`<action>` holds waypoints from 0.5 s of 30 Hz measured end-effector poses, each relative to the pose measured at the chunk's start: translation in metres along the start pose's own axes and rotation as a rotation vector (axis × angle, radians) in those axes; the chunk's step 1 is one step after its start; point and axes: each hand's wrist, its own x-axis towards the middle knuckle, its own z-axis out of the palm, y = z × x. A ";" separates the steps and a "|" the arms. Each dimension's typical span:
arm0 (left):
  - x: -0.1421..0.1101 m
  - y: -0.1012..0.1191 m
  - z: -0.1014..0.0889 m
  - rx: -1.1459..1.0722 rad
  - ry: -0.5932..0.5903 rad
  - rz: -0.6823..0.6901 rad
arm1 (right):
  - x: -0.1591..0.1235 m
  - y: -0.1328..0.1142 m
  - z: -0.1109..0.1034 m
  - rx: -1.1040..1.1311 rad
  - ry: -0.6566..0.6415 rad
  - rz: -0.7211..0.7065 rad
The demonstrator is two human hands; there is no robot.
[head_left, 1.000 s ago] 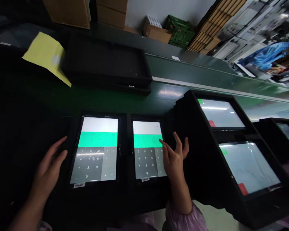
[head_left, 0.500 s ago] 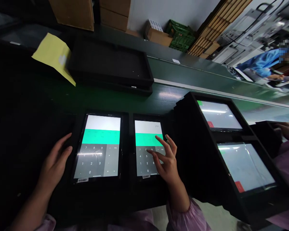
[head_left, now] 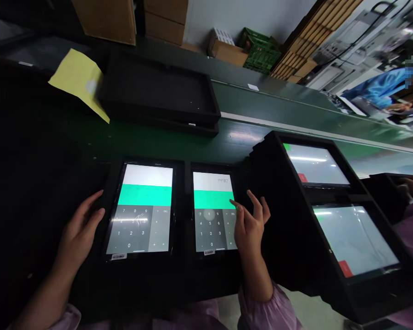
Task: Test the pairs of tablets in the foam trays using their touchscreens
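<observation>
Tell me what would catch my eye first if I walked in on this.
Most likely the two glowing calculator screens side by side, each with a bright green band: the left tablet and the right tablet, where the right hand has a finger over the band's edge. Beyond them, a yellow sheet stands out beside a black tray.

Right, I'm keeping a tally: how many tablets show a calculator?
2. The left tablet lies beside the left hand; the right tablet has the right hand over its right edge. The black tray at far right may hide another.
</observation>
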 end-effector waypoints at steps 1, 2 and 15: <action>0.000 0.000 0.000 -0.004 0.004 -0.003 | -0.001 0.003 0.002 -0.009 0.000 0.015; 0.001 0.000 0.000 -0.006 0.007 -0.005 | -0.001 0.004 0.003 -0.014 -0.005 0.019; -0.002 0.006 0.001 -0.002 -0.013 -0.013 | -0.001 0.003 0.005 0.043 -0.031 -0.009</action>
